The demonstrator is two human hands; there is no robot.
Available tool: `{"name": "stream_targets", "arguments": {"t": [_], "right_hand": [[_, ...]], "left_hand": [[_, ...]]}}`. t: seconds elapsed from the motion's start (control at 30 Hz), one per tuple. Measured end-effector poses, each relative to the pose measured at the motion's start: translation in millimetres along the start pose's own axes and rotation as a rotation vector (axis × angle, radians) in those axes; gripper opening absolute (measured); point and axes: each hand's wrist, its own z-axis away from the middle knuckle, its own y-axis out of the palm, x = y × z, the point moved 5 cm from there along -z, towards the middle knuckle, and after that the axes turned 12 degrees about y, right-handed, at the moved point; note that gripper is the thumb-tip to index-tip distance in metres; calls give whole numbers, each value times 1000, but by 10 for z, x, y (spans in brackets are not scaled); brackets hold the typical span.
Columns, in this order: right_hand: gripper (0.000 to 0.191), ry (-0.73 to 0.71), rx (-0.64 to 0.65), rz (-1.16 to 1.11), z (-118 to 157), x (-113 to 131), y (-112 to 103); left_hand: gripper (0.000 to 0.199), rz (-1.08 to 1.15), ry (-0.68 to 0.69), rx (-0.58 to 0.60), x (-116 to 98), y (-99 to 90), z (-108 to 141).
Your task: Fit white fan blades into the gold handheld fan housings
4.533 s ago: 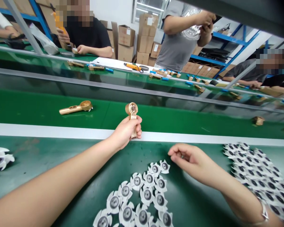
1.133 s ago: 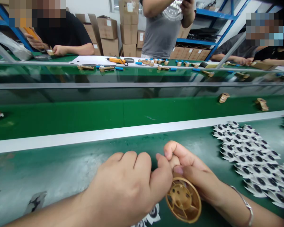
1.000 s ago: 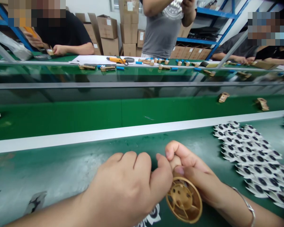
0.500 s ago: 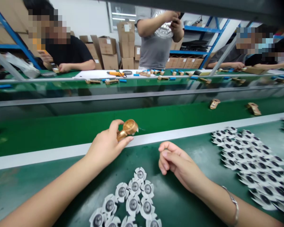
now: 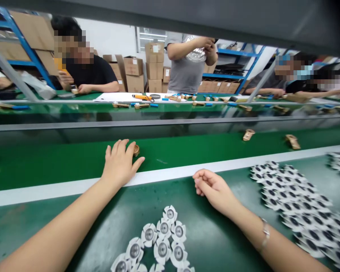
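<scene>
My left hand (image 5: 120, 163) lies on the green conveyor belt (image 5: 73, 168) with its fingers spread. Just beyond my fingertips stands a small gold-coloured moulded part (image 5: 136, 150), mostly hidden by my hand. My right hand (image 5: 212, 187) rests loosely curled on the dark green bench (image 5: 215, 234), holding nothing visible. Below it lies a pile of white petal-shaped paper pieces with dark round centres (image 5: 162, 238). A larger spread of the same pieces (image 5: 294, 204) sits to its right.
Several gold parts (image 5: 248, 134) lie farther right on the belt. A white strip (image 5: 170, 178) separates belt and bench. Beyond a glass-and-metal rail (image 5: 170, 122), co-workers stand or sit at a second bench among cardboard boxes (image 5: 154, 56) and blue shelving (image 5: 232, 60).
My left hand has let go of the gold part, which now sits on the belt. Both hands have separated since holding it together a second ago. The view has tilted upward.
</scene>
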Motion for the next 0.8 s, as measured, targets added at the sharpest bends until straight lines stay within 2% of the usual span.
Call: {"name": "stream_targets", "arguments": {"t": [0.07,0.13,0.23,0.4,0.57,0.67,0.8], "right_hand": [[16,-2,-119,111,-125,-35,-100],[12,22,-218,215,-312,-62,-236],[8,68,-390,404,-688,-44,-545],[19,226,-723,604,-1287,-33,-1221],[29,396,-988,672,-1510,-214,-1719],[36,498,-1063,702,-1543,-334,-1878],[33,637,-1030,713,-1542,-425,-1988]], "left_hand": [[49,99,179,-23,-171,-20,-1],[45,223,333,8,-335,-18,23],[42,330,460,43,-469,-12,66],[36,407,456,6,-416,-34,71],[32,448,477,21,-433,-69,74],[29,447,492,22,-454,-62,69],[23,475,496,19,-458,-45,63]]}}
